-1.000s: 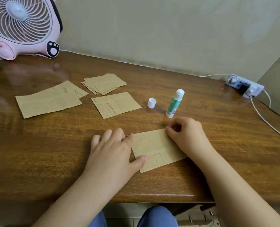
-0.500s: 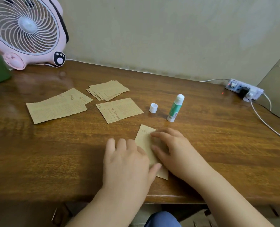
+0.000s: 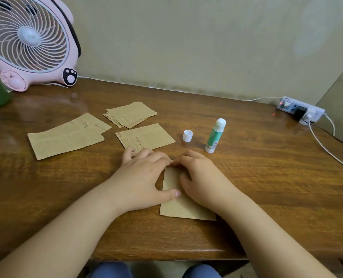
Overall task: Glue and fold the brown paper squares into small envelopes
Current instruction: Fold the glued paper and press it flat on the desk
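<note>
Head view: your left hand (image 3: pixel 144 177) and right hand (image 3: pixel 200 177) press flat on one folded paper (image 3: pixel 184 207) at the near edge, grasping nothing. Far left, loose sheets (image 3: pixel 66 137) and a stack (image 3: pixel 130 115) wait; the glue stick (image 3: pixel 215 136) stands uncapped, so most work looks undone.

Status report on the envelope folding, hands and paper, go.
Left hand and right hand both flat, pressing the folded brown printed paper onto the wooden table. Uncapped green glue stick upright behind. Nothing in the way.
</note>
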